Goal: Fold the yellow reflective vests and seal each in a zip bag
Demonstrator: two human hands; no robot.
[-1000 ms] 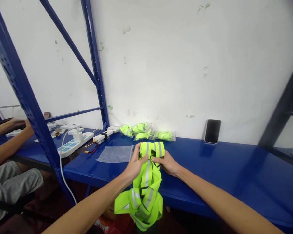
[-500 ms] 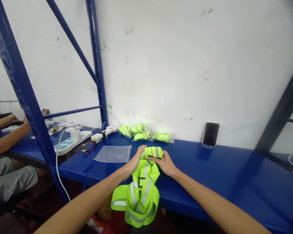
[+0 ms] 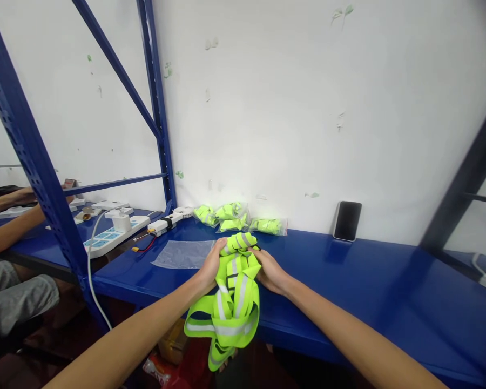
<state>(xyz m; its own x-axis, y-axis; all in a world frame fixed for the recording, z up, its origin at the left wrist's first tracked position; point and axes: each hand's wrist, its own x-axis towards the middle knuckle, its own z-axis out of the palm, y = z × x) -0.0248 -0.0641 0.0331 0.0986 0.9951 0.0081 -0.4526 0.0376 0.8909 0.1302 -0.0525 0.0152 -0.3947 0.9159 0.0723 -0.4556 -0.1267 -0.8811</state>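
Observation:
A neon-yellow reflective strap (image 3: 237, 302) with silver stripes is held between both my hands at the bench's front edge. Its upper end is wound into a roll, and the loose loops hang down below the edge. My left hand (image 3: 211, 265) is closed around the left side of the roll. My right hand (image 3: 270, 269) grips the strap just under the roll's right end, its fingers partly hidden by the fabric. Beside my left hand lies a flat clear plastic bag (image 3: 182, 254).
Several bagged neon straps (image 3: 227, 212) lie by the wall. A phone (image 3: 347, 221) leans there on the blue bench (image 3: 372, 286). At left are a power strip (image 3: 115, 236), a white device with wires (image 3: 162, 224), a blue rack post (image 3: 36, 156) and another person's arms (image 3: 14, 229).
The roll has tilted, its right end dropping slightly, and my right hand has shifted lower along the strap. The hanging loops have swung and reshaped. The view has moved slightly.

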